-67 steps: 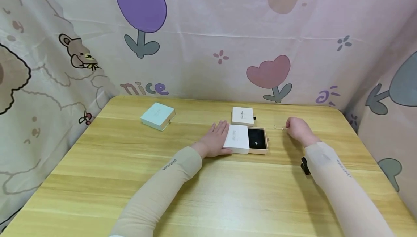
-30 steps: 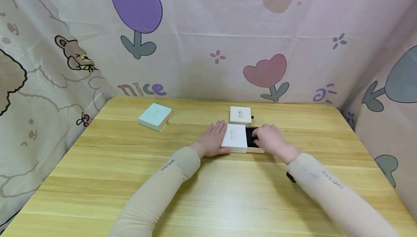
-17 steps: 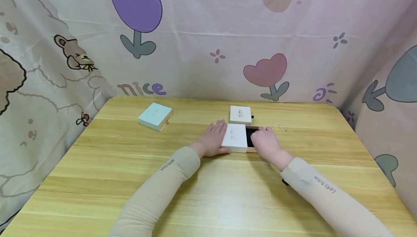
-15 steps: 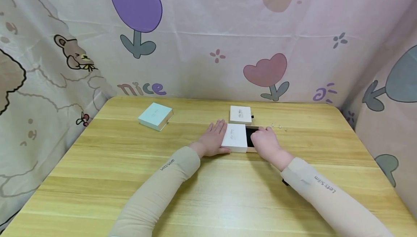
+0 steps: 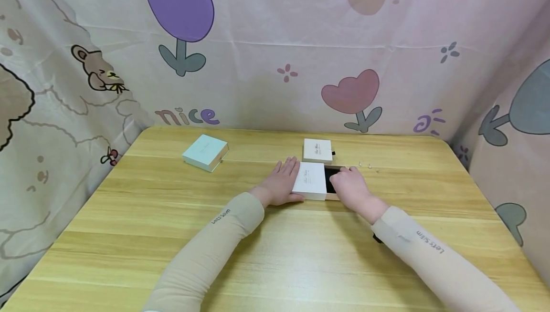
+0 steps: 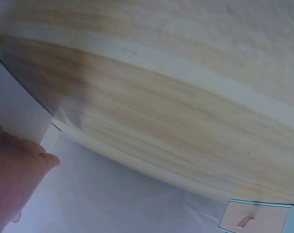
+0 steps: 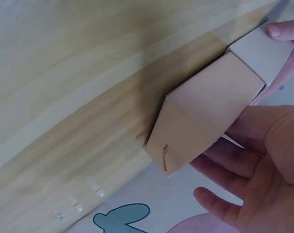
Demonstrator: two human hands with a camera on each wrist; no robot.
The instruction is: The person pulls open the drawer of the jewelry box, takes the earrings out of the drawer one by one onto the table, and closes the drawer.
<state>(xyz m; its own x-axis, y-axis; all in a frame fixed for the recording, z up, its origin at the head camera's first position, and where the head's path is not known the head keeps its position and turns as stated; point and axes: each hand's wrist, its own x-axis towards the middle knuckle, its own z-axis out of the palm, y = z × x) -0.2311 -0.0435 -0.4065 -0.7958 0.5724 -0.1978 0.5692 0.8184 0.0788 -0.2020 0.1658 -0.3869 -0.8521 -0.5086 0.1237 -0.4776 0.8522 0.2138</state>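
My left hand (image 5: 280,185) lies with straight fingers against the left side of a white sleeve box (image 5: 310,181). From the box's right end its tan drawer (image 7: 205,111), lined in black, is pulled partway out; a small loop tab shows on its front in the right wrist view. My right hand (image 5: 350,185) reaches into this drawer from the right. Its thumb and index fingertips are hidden behind the drawer wall, so I cannot tell what they hold. The other fingers (image 7: 217,204) bend loosely outside. On the table nearby lie a small star-shaped earring (image 7: 59,217) and two tiny stud-like pieces (image 7: 78,207).
Just behind the worked box stands a smaller white box (image 5: 317,150) with a black tab. A pale blue box (image 5: 206,152) sits at the back left of the wooden table (image 5: 275,254). A printed curtain (image 5: 258,64) hangs behind and at both sides.
My right hand has moved left from beside the small pieces into the drawer, covering the star seen there earlier; over the last half second it barely moves. My left hand stays on the box.
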